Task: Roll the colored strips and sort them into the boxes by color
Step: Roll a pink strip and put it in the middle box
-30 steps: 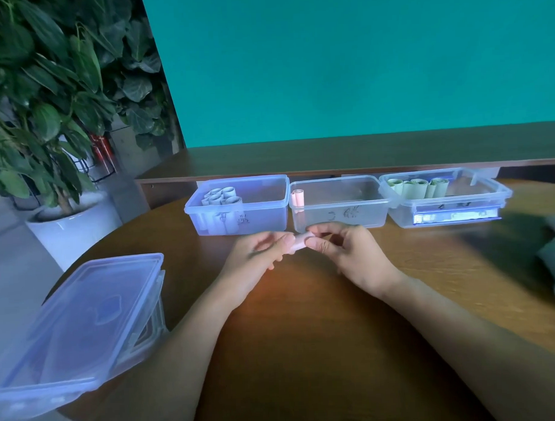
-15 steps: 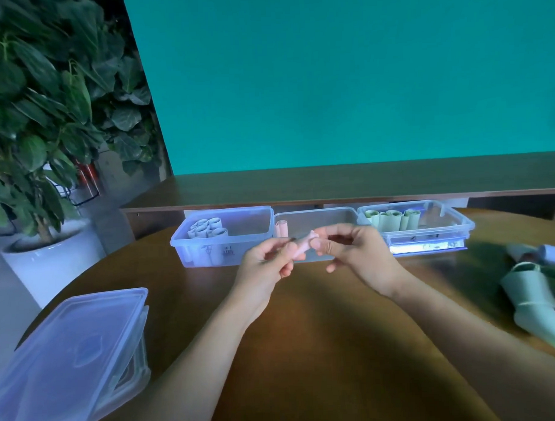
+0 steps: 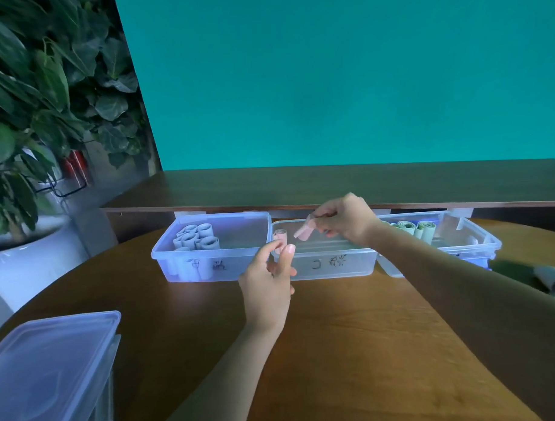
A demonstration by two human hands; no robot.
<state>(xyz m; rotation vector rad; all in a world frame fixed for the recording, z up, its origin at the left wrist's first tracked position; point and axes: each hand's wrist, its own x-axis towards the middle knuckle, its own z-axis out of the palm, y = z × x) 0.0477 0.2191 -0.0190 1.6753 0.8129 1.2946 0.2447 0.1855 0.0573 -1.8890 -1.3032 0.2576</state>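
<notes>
My right hand (image 3: 345, 217) pinches a rolled pink strip (image 3: 303, 232) and holds it over the middle clear box (image 3: 331, 265). One pink roll (image 3: 280, 234) stands in that box's left corner. My left hand (image 3: 269, 280) hovers in front of the box, fingers loosely curled, holding nothing. The left box (image 3: 209, 266) holds several pale blue rolls (image 3: 197, 238). The right box (image 3: 472, 244) holds green rolls (image 3: 418, 229).
A stack of lidded clear boxes (image 3: 52, 375) sits at the near left table edge. Loose green and pale strips (image 3: 552, 282) lie at the right edge. A wooden ledge (image 3: 332, 186) runs behind the boxes. A potted plant (image 3: 25, 131) stands at left.
My right hand took the pink roll away from my left hand and carried it forward over the middle box. My left hand let go and stayed back.
</notes>
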